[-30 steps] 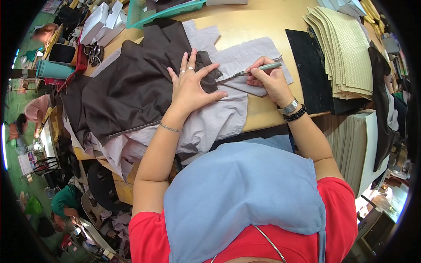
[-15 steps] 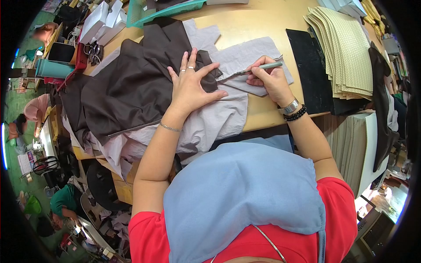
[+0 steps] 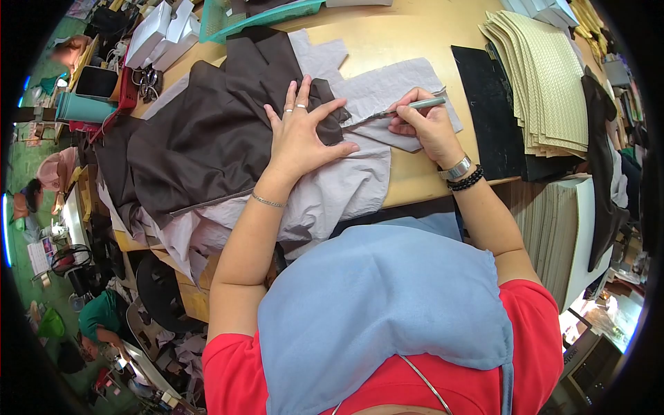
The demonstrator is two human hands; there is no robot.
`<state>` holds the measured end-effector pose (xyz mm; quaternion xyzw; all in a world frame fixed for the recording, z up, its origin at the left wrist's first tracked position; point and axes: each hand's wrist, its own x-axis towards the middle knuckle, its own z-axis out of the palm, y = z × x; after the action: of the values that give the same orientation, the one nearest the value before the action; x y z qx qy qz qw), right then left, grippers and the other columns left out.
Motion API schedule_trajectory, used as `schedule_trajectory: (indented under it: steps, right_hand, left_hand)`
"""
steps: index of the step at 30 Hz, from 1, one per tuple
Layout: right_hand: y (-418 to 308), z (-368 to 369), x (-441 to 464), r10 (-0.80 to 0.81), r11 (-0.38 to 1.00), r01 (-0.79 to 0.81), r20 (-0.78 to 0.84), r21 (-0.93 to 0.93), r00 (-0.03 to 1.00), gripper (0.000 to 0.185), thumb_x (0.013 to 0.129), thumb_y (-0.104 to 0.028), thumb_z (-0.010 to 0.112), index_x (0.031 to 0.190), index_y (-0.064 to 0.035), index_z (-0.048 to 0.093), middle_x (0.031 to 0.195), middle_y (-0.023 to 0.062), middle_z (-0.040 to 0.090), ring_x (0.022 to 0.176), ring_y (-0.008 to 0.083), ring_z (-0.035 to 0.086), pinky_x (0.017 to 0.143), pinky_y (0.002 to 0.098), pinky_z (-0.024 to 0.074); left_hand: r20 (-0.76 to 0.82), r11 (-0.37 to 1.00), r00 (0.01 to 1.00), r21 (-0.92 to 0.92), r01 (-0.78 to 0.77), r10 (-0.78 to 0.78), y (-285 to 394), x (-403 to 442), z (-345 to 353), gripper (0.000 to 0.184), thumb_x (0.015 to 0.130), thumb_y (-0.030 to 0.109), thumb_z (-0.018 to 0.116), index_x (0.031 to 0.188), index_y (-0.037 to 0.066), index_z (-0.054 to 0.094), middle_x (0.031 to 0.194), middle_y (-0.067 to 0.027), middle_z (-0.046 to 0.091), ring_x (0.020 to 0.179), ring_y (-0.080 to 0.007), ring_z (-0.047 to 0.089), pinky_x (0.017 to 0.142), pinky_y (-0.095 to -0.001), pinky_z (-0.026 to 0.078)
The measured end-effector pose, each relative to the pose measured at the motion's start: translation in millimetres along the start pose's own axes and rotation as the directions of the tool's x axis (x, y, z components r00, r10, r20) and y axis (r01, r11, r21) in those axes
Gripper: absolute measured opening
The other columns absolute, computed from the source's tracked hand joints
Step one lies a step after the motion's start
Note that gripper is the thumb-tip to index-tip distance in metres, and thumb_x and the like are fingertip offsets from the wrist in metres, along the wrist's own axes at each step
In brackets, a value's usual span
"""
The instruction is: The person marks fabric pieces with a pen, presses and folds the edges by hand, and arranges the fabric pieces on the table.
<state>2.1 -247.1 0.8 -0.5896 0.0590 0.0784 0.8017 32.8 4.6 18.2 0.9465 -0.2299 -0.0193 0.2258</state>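
My left hand (image 3: pixel 302 131) lies spread on the dark brown fabric (image 3: pixel 200 131), with rings on two fingers and the thumb reaching onto the pale lining fabric (image 3: pixel 346 183). My right hand (image 3: pixel 423 124) is closed round a slim pen-like tool (image 3: pixel 427 103) with a grey-green handle. Its thin dark tip points left, along the edge of a pale lining piece (image 3: pixel 398 76) beside the brown fabric. I cannot tell exactly where the tip touches.
The wooden table (image 3: pixel 408 31) carries a green basket (image 3: pixel 259 17) at the back and white boxes (image 3: pixel 155 38) at the left. On the right are a black sheet (image 3: pixel 487 117) and stacked cream textured sheets (image 3: pixel 536 83). A person in a green top (image 3: pixel 100 315) sits at lower left.
Both hands, the tool and the fabric look almost unchanged. At the far left, a person in pink has shifted slightly.
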Motion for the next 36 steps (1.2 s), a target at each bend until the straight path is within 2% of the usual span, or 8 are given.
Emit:
schedule_trajectory:
  steps: [17,23,36]
  right_hand:
    - [-1.9,0.5,-1.1,0.008,1.000,-0.007,0.014,-0.007,1.000,0.008,0.095,-0.009,0.063,0.095,-0.0031,0.058,0.097,0.0081,0.068,0.079,0.0118,0.066,0.073,0.0261,0.0597]
    - [-0.5,1.4,-0.7,-0.010,1.000,0.011,0.022,-0.020,1.000,0.008,0.095,-0.009,0.064,0.096,-0.0031,0.058,0.095,0.0080,0.069,0.078,0.0106,0.065,0.070,0.0251,0.0576]
    - [-14.4,17.5,-1.8,0.001,0.967,0.023,0.093,-0.254,0.996,0.011,0.089,-0.010,0.072,0.094,-0.0007,0.069,0.087,0.0019,0.069,0.077,0.0039,0.060,0.068,0.0193,0.0479]
  left_hand:
    - [-0.001,1.000,1.000,0.006,0.004,-0.004,0.4,0.2,0.2,0.080,0.055,0.061,0.084,0.127,0.031,0.067,0.161,-0.0169,0.023,0.150,-0.0377,0.018,0.109,-0.0754,0.009]
    - [-0.004,1.000,1.000,-0.004,0.004,-0.004,0.0,0.0,0.2,0.079,0.056,0.061,0.084,0.127,0.032,0.067,0.161,-0.0170,0.023,0.150,-0.0378,0.017,0.110,-0.0755,0.009]
    - [-0.002,1.000,1.000,-0.026,0.004,-0.004,-0.5,-0.7,-0.6,0.082,0.055,0.060,0.084,0.129,0.032,0.066,0.161,-0.0184,0.023,0.150,-0.0396,0.015,0.110,-0.0748,0.006]
